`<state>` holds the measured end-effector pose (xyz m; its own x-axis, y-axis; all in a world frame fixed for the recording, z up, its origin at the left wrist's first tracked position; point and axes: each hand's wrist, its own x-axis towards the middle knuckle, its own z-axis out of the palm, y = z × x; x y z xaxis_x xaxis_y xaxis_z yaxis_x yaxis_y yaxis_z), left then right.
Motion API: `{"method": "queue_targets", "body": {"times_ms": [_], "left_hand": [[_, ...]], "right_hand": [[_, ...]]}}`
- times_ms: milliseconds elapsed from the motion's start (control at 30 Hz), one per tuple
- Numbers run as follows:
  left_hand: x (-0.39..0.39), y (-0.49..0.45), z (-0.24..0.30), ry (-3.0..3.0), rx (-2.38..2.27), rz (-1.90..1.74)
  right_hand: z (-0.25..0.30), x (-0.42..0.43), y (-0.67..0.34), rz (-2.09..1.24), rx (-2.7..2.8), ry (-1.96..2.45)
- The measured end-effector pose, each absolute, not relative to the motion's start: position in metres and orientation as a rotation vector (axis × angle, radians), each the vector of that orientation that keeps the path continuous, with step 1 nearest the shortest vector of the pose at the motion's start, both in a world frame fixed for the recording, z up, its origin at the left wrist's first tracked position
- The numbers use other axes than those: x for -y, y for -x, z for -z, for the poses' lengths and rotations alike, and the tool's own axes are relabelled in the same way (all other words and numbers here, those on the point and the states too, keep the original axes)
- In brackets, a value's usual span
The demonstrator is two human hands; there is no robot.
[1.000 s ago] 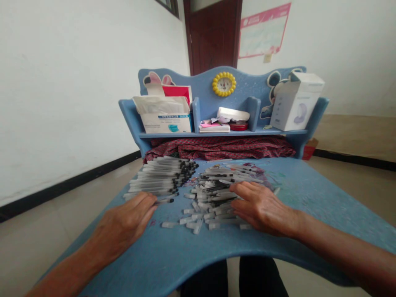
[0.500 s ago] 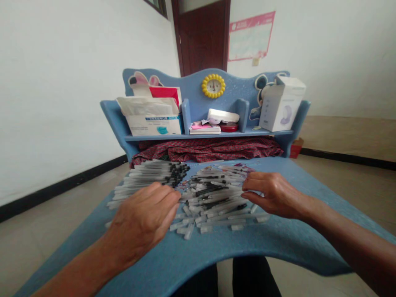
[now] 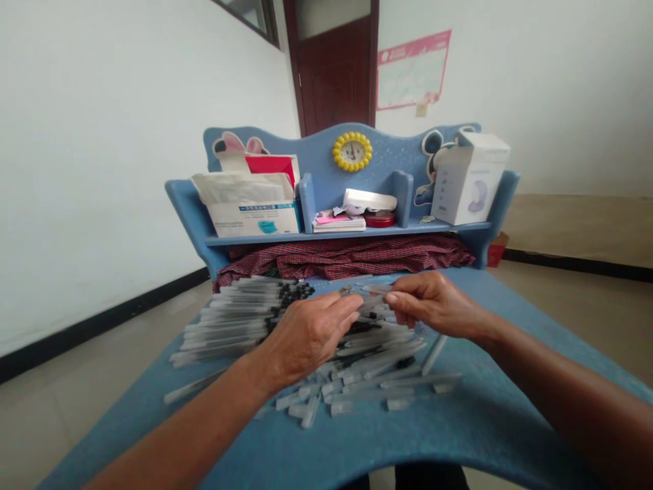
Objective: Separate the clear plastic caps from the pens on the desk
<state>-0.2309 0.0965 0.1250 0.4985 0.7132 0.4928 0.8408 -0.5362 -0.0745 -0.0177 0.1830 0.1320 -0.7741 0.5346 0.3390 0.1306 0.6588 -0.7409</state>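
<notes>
My left hand (image 3: 309, 333) and my right hand (image 3: 433, 303) meet above a loose heap of clear pens and caps (image 3: 377, 357) on a blue desk (image 3: 408, 435). Both pinch the same clear pen (image 3: 370, 299) between their fingertips, the left from the left end, the right from the right end. A tidier stack of clear pens with black tips (image 3: 239, 316) lies to the left of my left hand. Several loose caps (image 3: 316, 401) lie near the desk's front edge.
A blue shelf (image 3: 352, 231) at the desk's back carries a mask box (image 3: 252, 214), notebooks, a red tin (image 3: 380, 219) and a white carton (image 3: 472, 178). A small yellow clock (image 3: 352, 151) hangs above. Red checked cloth (image 3: 347, 255) lies under the shelf. A dark door stands behind.
Both hands have lifted off the heap and come together over it, closing their fingers on one pen. The left hand moved right from the tidy stack.
</notes>
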Motion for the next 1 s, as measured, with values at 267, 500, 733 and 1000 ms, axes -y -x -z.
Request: {"method": "queue_targets", "body": {"times_ms": [267, 500, 733, 1000], "left_hand": [[-0.094, 0.24, -0.103, 2.462, 1.324, 0.563], [-0.084, 0.24, -0.103, 2.606, 1.383, 0.571], [-0.083, 0.241, -0.101, 2.671, 1.402, 0.571], [-0.082, 0.239, -0.099, 2.608, 1.366, 0.612]], "right_hand": [[-0.099, -0.192, 0.03, -1.402, 2.269, 0.52], [-0.097, -0.192, 0.024, -1.435, 2.314, 0.419], [-0.098, -0.19, 0.02, -1.328, 2.398, 0.442], [-0.094, -0.186, 0.022, -1.451, 2.275, 0.49]]}}
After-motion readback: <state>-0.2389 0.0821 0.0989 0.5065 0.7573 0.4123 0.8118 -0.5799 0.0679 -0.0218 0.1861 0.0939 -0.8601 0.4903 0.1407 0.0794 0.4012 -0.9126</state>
